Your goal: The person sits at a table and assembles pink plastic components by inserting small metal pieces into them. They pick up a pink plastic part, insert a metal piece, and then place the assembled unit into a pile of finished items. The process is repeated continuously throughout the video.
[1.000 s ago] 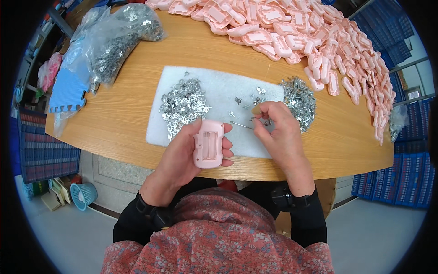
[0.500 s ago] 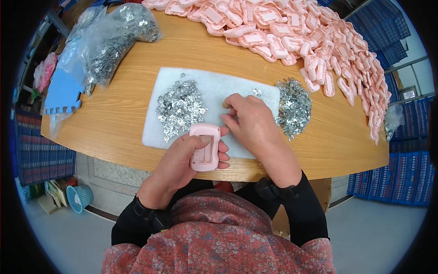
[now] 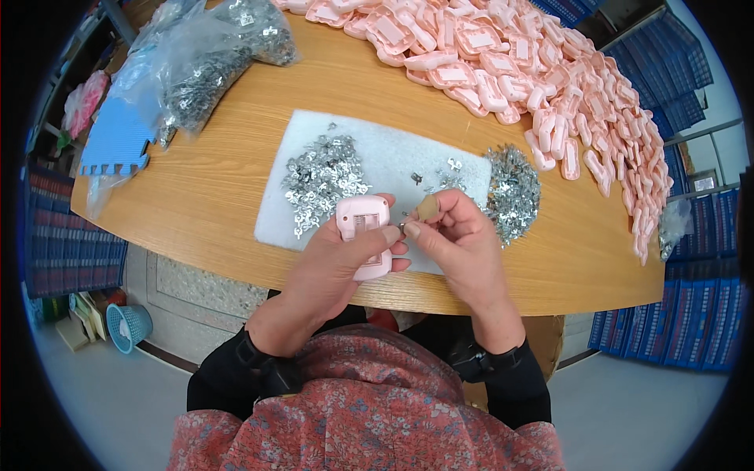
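Fingers of the left hand (image 3: pixel 338 263) wrap around a small pink plastic case (image 3: pixel 363 231), with the thumb lying across its lower face, so the case is held firmly above the near edge of the white foam pad (image 3: pixel 377 153). The right hand (image 3: pixel 463 243) is closed in a pinch just beside the case; between thumb and forefinger there is a tiny metal piece (image 3: pixel 404 228), almost hidden, and I cannot tell its exact shape.

The case looks light and stiff, with smooth rounded sides, so I judge it can slip; holding it by the two long sides, as now, seems the best grip. The metal piece is probably thin and light, easy to drop or bend, and only the fingertips can take it.

On the pad lie two heaps of small shiny metal parts, one on the left (image 3: pixel 322 177) and one at the right edge (image 3: pixel 510 188). Further away on the wooden table (image 3: pixel 212 196) is a big pile of pink cases (image 3: pixel 534 63), and clear bags of metal parts (image 3: pixel 204 55) are at the far left.
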`<control>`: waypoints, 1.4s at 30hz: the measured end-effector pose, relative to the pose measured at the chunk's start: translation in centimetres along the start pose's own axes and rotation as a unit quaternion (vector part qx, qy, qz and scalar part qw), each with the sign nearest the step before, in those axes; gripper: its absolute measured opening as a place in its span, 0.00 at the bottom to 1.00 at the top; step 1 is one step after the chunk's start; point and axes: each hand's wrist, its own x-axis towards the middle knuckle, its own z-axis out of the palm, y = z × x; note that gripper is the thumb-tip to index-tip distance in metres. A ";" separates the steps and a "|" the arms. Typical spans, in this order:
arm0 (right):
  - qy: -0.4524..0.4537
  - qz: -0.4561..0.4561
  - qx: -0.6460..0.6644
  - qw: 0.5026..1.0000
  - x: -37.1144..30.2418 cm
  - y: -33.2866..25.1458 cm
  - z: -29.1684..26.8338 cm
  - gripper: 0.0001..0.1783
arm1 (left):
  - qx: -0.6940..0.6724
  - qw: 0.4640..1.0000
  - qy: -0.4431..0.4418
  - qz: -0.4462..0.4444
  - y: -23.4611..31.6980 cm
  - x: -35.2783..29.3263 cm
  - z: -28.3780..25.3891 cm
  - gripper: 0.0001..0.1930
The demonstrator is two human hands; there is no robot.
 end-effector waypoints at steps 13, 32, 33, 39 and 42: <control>-0.038 0.016 -0.046 0.998 -1.2 -0.9 -1.5 0.09 | 0.276 0.954 -0.039 0.107 0.7 0.2 0.8 0.24; 0.004 -0.276 -0.457 0.845 -1.2 -1.5 -0.6 0.11 | 0.088 0.989 -0.055 -0.106 -0.3 0.9 1.0 0.26; -0.003 -0.292 -0.475 0.830 -1.3 -1.8 -0.5 0.12 | 0.083 0.989 -0.056 -0.105 -0.4 1.0 0.9 0.25; 0.052 -0.250 -0.417 0.872 -2.0 -0.7 -1.7 0.10 | 0.060 0.991 -0.064 -0.099 -0.2 0.8 0.5 0.27; 0.062 -0.112 -0.271 0.954 -2.2 -0.4 -1.8 0.09 | 0.095 0.987 -0.083 -0.096 0.0 0.6 0.8 0.28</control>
